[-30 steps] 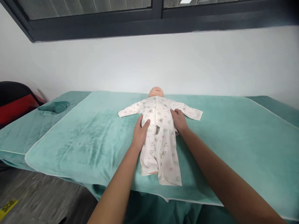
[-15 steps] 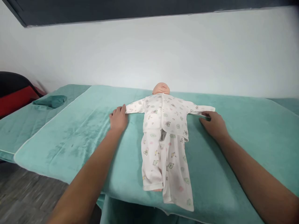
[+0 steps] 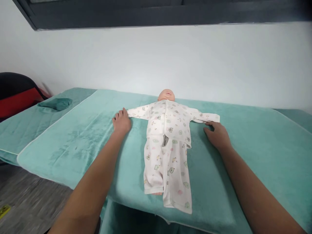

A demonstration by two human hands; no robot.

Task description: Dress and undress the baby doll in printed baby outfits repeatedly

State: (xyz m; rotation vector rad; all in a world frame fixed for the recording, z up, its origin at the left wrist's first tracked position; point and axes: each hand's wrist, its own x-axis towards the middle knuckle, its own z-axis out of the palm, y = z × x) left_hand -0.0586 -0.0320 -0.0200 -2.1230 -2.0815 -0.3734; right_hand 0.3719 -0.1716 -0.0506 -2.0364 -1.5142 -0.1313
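A doll lies on its back, its bald head (image 3: 166, 95) toward the wall. It wears a white printed shirt (image 3: 168, 120) with both sleeves spread sideways, and matching trousers (image 3: 153, 162). A bit of foot shows below the left trouser leg; the right leg lies flat and reaches lower. My left hand (image 3: 122, 122) is closed at the end of the left sleeve, its thumb hidden. At the lower edge of the right sleeve (image 3: 211, 117), my right hand (image 3: 218, 134) touches the cloth with its fingertips, thumb apart from the fingers.
A green padded cover (image 3: 80, 136) spreads over the bed under the doll. Behind it stands a white wall (image 3: 156, 58) with a dark frame (image 3: 146, 16) above. A black and red chair (image 3: 19, 94) is at the far left, near a hole in the bed.
The view has tilted up a little, so the doll and both hands sit slightly further left in it. Both hands stay by the sleeve ends.
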